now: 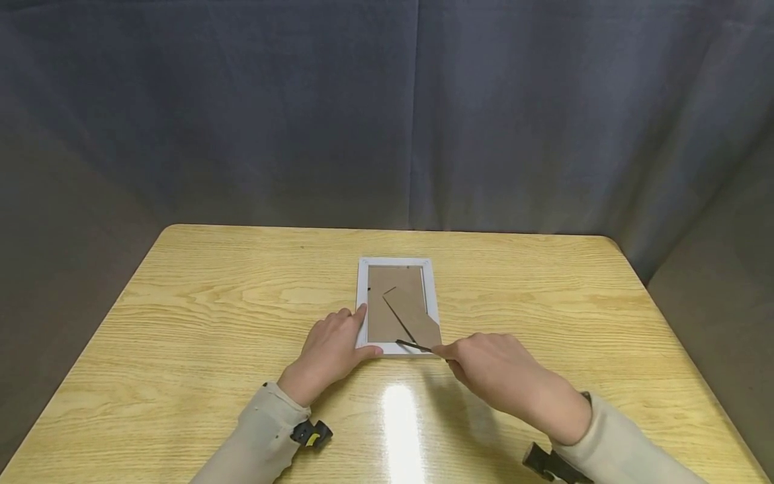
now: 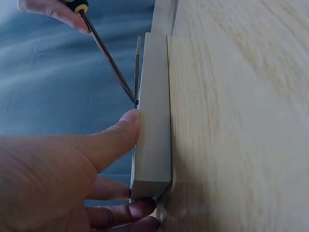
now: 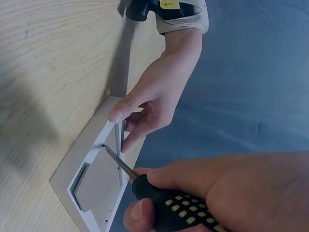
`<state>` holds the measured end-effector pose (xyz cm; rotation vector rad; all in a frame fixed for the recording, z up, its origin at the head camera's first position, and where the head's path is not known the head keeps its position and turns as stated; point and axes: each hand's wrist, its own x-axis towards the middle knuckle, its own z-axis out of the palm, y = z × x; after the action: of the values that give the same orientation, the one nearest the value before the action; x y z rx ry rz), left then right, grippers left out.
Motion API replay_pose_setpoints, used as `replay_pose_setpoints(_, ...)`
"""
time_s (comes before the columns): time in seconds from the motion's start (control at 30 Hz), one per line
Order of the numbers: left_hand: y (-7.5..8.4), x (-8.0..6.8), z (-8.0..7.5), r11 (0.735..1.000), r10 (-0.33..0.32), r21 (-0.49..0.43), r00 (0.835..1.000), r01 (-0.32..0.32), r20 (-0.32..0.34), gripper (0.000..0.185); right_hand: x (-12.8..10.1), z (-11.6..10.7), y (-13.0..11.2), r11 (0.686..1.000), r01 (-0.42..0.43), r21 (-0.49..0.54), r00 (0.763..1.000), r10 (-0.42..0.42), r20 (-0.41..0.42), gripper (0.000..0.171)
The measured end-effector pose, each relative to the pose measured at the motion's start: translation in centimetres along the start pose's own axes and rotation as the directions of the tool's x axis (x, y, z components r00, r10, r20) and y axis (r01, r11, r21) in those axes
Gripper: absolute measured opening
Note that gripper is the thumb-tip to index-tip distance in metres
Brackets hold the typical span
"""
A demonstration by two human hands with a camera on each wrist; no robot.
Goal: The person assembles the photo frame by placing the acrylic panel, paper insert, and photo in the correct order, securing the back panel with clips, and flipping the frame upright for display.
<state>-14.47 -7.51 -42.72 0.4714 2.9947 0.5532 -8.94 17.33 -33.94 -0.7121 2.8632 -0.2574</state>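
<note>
A white picture frame (image 1: 396,261) lies face down on the table, its brown backing board (image 1: 379,316) and stand flap (image 1: 419,316) upward. My left hand (image 1: 329,346) grips its near left corner, thumb on the near edge and fingers along the left side. In my right hand (image 1: 504,373) is a screwdriver (image 3: 183,205) with a dark, yellow-dotted handle. Its slanting metal shaft (image 2: 107,55) reaches the inner side of the frame's near edge. There the tip meets a small dark tab (image 3: 103,145); whether the tab is bent cannot be seen.
The wood-grain table (image 1: 242,282) stretches out on all sides of the frame. Grey curtains (image 1: 290,114) hang behind it and at both sides. Each sleeve carries a dark strap mount (image 1: 311,433) at the wrist.
</note>
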Motion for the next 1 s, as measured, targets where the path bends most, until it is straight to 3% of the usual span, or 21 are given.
replay_pose_setpoints(0.4,-0.02,-0.02,0.06,1.0,0.004,-0.003,1.0,-0.004,0.005,0.085,0.63,-0.22,-0.69,0.999,-0.041,0.019,0.997,0.04,0.061,0.038)
replay_pose_setpoints(1.0,-0.08,-0.01,0.09,1.0,0.015,-0.006,1.0,-0.015,0.002,0.085,0.62,-0.21,-0.56,0.999,-0.045,0.011,0.997,0.044,0.059,0.038)
